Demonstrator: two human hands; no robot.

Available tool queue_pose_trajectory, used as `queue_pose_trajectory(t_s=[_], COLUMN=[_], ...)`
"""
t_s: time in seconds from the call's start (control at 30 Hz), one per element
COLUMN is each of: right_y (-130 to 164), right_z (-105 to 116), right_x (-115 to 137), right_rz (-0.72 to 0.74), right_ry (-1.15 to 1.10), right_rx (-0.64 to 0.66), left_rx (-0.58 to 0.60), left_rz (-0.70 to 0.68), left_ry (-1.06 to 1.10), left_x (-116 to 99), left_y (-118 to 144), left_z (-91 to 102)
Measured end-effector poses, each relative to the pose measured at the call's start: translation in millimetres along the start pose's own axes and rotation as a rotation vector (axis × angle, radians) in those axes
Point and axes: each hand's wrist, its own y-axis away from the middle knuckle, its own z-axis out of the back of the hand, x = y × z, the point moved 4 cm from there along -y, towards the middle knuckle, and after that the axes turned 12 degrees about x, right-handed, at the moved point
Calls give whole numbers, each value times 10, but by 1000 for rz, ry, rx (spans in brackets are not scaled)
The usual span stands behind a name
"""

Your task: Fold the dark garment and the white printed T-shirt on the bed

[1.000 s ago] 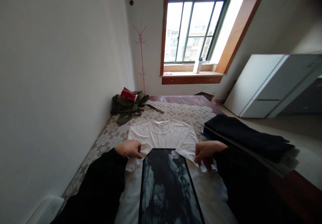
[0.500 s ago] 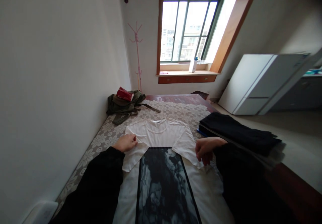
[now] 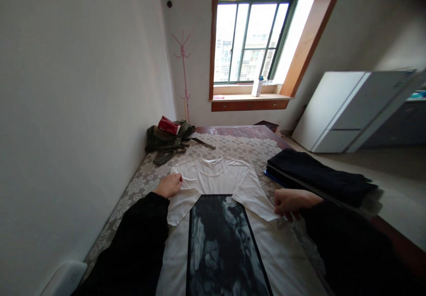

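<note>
Left hand (image 3: 169,185) rests fingers-down on the left sleeve of the white t-shirt (image 3: 216,178), pinching the cloth at the sleeve edge; right hand (image 3: 290,201) is curled, grasping the hem of the right sleeve, near the shirt's right side. The shirt lies flat and spread out on the lace tablecloth (image 3: 140,183), collar at the far end, a small neck label there too tiny to read. A dark printed panel (image 3: 221,242) with a grey marbled picture covers the near part of the shirt between both black sleeves; no writing readable on it. Right of the shirt, just beside it, a stack of dark folded clothes (image 3: 316,176) with a blue edge under it. Far left on the table, an olive green garment heap (image 3: 168,138) with a red packet (image 3: 168,125) on top, lettering unreadable. Pink coat stand (image 3: 183,72) in the far corner, window (image 3: 249,38) behind with a white carton (image 3: 256,87) on the sill, white fridge (image 3: 346,109) at far right
</note>
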Motion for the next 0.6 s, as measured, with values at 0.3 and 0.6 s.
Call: queue_pose_trajectory(t_s=[0.3,0.6], right_y=[-765,-1158], right_z=[295,154], right_x=[743,666], right_rz=[-1,-72], right_ry=[249,292], right_rx=[-1002,-1039], left_rx=[-137,-303], left_rz=[129,193], left_ry=[-38,1], left_x=[-186,-120], left_y=[-51,-216], left_z=[-286,-582])
